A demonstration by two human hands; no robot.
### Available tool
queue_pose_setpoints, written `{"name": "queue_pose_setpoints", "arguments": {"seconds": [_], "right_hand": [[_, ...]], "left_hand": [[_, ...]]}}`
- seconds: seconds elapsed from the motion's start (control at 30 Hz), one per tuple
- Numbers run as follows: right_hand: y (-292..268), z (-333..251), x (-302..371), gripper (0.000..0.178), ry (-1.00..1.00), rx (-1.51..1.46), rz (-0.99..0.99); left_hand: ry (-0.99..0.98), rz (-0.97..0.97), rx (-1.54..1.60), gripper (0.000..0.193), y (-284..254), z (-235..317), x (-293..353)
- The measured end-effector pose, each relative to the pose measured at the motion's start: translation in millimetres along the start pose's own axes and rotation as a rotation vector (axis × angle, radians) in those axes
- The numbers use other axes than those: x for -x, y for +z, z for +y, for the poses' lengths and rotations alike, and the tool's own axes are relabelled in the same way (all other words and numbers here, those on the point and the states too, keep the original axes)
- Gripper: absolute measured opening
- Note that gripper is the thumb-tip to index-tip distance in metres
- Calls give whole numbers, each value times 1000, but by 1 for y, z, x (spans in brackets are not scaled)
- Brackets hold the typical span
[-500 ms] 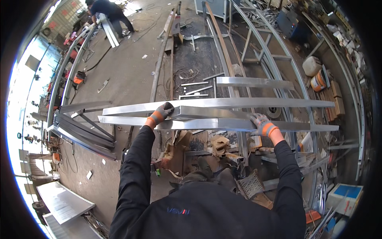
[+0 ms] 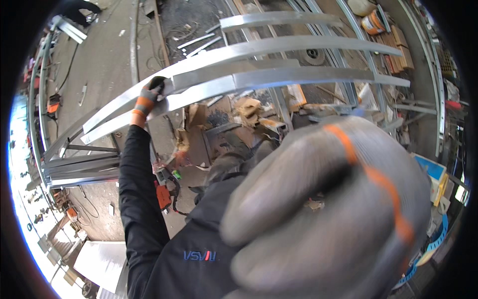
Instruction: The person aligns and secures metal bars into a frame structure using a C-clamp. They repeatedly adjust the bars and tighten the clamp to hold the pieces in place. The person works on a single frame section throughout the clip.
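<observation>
My left hand (image 2: 147, 99), in a grey glove with an orange cuff, is closed around silver metal bars left of their middle. Two long bars, a far one (image 2: 298, 45) and a near one (image 2: 308, 76), run across the view. Between them lies a shorter metal bar (image 2: 214, 74), its left end beside my left fingers. Which of the bars the fingers grip is partly hidden. Very large and blurred, my right hand (image 2: 338, 199) is raised close to the camera, away from the bars. Its gloved fingers are apart, with nothing visible in them.
Another metal bar (image 2: 279, 19) lies farther off, above metal rails. Dark metal profiles (image 2: 84, 169) are stacked at left. Crumpled cardboard (image 2: 249, 109) litters the floor before me. An orange bucket (image 2: 373, 22) stands far right. Another person (image 2: 72, 11) bends at the far left.
My right hand has let go of the bars and come up close to the camera. My left hand stays on them. The view has shifted, so the bars appear higher and tilted.
</observation>
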State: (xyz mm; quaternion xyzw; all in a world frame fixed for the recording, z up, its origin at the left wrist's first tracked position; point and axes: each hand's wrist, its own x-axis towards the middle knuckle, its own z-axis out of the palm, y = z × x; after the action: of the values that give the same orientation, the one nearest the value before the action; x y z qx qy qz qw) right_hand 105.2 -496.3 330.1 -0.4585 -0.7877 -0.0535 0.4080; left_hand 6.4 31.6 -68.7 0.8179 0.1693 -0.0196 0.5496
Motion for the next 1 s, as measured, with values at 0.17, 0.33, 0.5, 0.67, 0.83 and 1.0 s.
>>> {"name": "queue_pose_setpoints", "arguments": {"seconds": [0.17, 0.33, 0.5, 0.67, 0.83, 1.0], "right_hand": [[50, 128, 136, 51, 266, 735, -269], [129, 277, 238, 59, 1214, 252, -752], [131, 299, 248, 86, 1198, 56, -912], [144, 294, 244, 82, 1285, -39, -786], [162, 302, 272, 78, 1275, -54, -719], [165, 306, 290, 76, 1184, -66, -586]], "left_hand": [[96, -64, -877, 40, -10, 8, 24], [-114, -1, -26, 32, 7, 47, 24], [107, 28, -147, 29, 15, 71, 33], [95, 27, -60, 27, 16, 89, 43], [131, 85, -152, 25, 21, 102, 41], [143, 34, -404, 26, 13, 130, 42]]}}
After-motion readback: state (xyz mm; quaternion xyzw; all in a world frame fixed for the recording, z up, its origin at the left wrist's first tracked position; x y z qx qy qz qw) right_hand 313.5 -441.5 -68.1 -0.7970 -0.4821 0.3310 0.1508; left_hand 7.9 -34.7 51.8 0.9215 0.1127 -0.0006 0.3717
